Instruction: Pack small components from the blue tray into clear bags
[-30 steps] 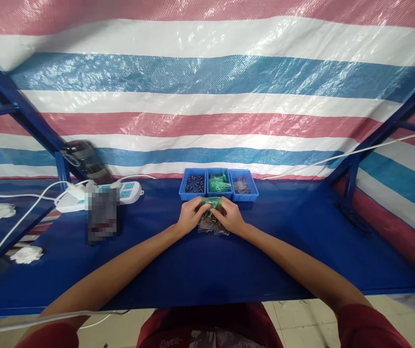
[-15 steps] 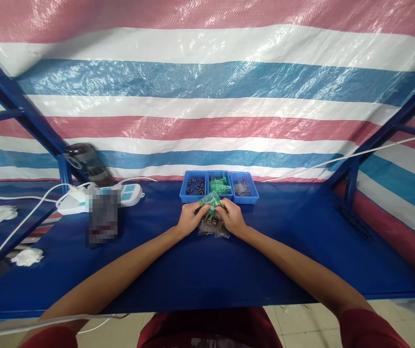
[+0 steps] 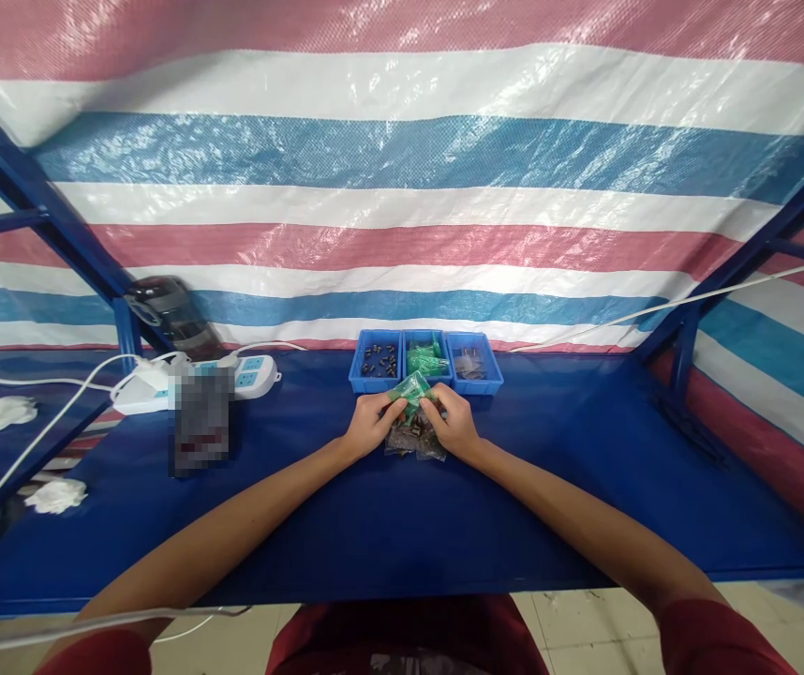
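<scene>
My left hand [image 3: 368,422] and my right hand [image 3: 453,420] pinch a small green clear bag [image 3: 412,387] between them, in front of the blue bins. Under and just nearer than my fingers lie clear bags of small metal parts [image 3: 414,441]. The left blue bin [image 3: 376,384] has several small dark metal parts in it. Green bags [image 3: 425,359] fill the middle bin. In the right blue bin [image 3: 476,386] are clear bags with small pieces. Whether anything is inside the green bag cannot be made out.
A white power strip [image 3: 256,377] with cables lies at the left, beside a blurred dark object [image 3: 201,422]. Behind it leans a dark bottle [image 3: 177,317]. Crumpled white tissue [image 3: 56,496] lies at the far left. Blue frame posts stand at both sides of the blue table [image 3: 374,544].
Both hands keep hold of the green bag, with only a slight shift of the fingers. The whole view has moved very slightly.
</scene>
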The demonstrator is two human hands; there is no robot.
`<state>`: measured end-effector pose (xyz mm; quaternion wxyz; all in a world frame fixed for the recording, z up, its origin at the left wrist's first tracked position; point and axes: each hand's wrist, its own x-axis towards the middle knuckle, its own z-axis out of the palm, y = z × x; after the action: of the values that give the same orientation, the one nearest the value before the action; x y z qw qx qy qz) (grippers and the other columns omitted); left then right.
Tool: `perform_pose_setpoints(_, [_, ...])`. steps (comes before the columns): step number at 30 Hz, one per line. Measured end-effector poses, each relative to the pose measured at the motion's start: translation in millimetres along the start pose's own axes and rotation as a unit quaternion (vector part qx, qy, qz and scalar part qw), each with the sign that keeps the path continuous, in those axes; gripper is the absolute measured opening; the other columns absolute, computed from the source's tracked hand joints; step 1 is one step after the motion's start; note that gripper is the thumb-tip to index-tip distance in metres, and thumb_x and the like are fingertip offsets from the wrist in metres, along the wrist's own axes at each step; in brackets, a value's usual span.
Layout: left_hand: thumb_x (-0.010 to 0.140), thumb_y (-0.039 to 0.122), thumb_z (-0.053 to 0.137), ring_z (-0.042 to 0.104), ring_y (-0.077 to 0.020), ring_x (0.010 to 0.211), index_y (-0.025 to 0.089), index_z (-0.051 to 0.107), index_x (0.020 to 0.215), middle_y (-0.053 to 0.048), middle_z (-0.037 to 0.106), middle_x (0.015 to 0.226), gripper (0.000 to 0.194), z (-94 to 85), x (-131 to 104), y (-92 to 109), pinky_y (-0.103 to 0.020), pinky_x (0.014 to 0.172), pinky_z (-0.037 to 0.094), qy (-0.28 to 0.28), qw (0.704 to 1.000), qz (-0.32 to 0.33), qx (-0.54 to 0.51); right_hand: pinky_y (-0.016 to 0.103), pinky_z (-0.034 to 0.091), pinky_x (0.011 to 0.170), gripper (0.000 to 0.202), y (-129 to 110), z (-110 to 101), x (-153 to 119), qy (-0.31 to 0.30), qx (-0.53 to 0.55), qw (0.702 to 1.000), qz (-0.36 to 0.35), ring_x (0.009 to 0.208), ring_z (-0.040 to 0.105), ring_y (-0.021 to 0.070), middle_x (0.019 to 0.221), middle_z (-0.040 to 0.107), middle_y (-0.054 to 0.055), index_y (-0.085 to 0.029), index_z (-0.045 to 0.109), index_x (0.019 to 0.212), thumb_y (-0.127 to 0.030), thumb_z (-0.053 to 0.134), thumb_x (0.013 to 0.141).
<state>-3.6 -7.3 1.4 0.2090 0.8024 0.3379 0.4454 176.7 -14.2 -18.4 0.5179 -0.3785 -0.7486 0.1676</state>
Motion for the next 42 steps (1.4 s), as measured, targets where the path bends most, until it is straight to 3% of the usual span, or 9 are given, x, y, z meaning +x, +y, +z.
perform_pose_setpoints(6, [0.093,0.037,0.043,0.055,-0.0121,0.05,0.014,0.061,0.062,0.0,0.055,0.047,0.042,0.5,-1.4,-2.9,-0.022,0.051,0.041,0.002,1.0,-0.01,-0.008,0.024,0.039,0.055,0.02,-2.4,-1.2,0.4,-0.028,0.012,0.999,0.012,0.058,0.046,0.0119,0.069,0.046,-0.001,-0.019,0.049,0.079,-0.035,0.045,0.091])
perform_pose_setpoints(19, [0.094,0.034,0.041,0.055,-0.0112,0.051,0.014,0.06,0.061,0.0,0.054,0.049,0.043,-0.2,-1.1,-1.2,-0.021,0.055,0.041,-0.017,1.0,0.014,0.001,0.025,0.04,0.058,0.019,-0.3,0.5,0.1,-0.008,0.01,1.0,0.01,0.061,0.049,0.0129,0.072,0.049,0.0,-0.019,0.053,0.085,-0.033,0.043,0.092])
perform_pose_setpoints(27, [0.093,0.035,0.042,0.056,-0.0119,0.053,0.014,0.06,0.062,-0.001,0.055,0.052,0.042,2.1,-0.2,-0.3,-0.021,0.056,0.042,-0.02,1.0,-0.004,0.007,0.026,0.041,0.061,0.019,-1.4,-2.7,-0.2,-0.004,0.015,1.0,0.014,0.063,0.05,0.0142,0.072,0.049,0.001,-0.019,0.053,0.084,-0.032,0.043,0.092])
perform_pose_setpoints(29, [0.093,0.035,0.043,0.056,-0.0117,0.053,0.014,0.062,0.07,0.0,0.057,0.055,0.037,3.1,-0.4,-0.7,-0.021,0.056,0.042,-0.016,1.0,-0.015,0.002,0.027,0.04,0.061,0.019,-1.8,-3.3,-0.5,-0.001,0.012,1.0,0.016,0.063,0.049,0.0144,0.072,0.049,0.001,-0.019,0.053,0.083,-0.033,0.043,0.092])
perform_pose_setpoints(31, [0.092,0.036,0.044,0.055,-0.0113,0.052,0.014,0.062,0.09,0.001,0.058,0.058,0.029,3.8,-0.9,-1.0,-0.021,0.055,0.042,-0.008,0.999,-0.031,-0.011,0.027,0.04,0.061,0.021,-2.2,-3.4,-0.8,0.0,0.007,1.0,0.014,0.062,0.048,0.0144,0.071,0.048,0.001,-0.019,0.052,0.081,-0.034,0.043,0.092])
perform_pose_setpoints(34, [0.091,0.036,0.045,0.055,-0.0112,0.053,0.015,0.055,0.112,0.003,0.056,0.059,0.031,3.7,-1.6,-1.3,-0.02,0.054,0.041,0.0,0.999,-0.044,-0.024,0.027,0.04,0.061,0.021,-2.8,-2.7,-1.2,-0.006,0.002,1.0,0.006,0.063,0.047,0.0143,0.071,0.048,0.001,-0.019,0.051,0.08,-0.033,0.041,0.093])
perform_pose_setpoints(38, [0.091,0.035,0.047,0.053,-0.0108,0.054,0.015,0.059,0.09,0.003,0.054,0.057,0.023,2.5,-1.4,-2.5,-0.02,0.054,0.039,-0.002,0.999,-0.035,-0.005,0.027,0.039,0.06,0.021,-2.6,-1.1,-0.8,-0.003,0.003,1.0,-0.003,0.062,0.047,0.0139,0.071,0.047,0.001,-0.02,0.05,0.079,-0.032,0.041,0.093])
perform_pose_setpoints(42, [0.091,0.036,0.047,0.05,-0.0101,0.053,0.015,0.054,0.07,0.002,0.051,0.056,0.03,2.3,-0.4,-3.5,-0.02,0.053,0.037,0.003,1.0,-0.014,0.017,0.027,0.039,0.058,0.021,-3.0,-0.8,0.5,0.001,0.004,1.0,-0.006,0.06,0.046,0.0141,0.07,0.048,0.001,-0.02,0.051,0.078,-0.032,0.042,0.092])
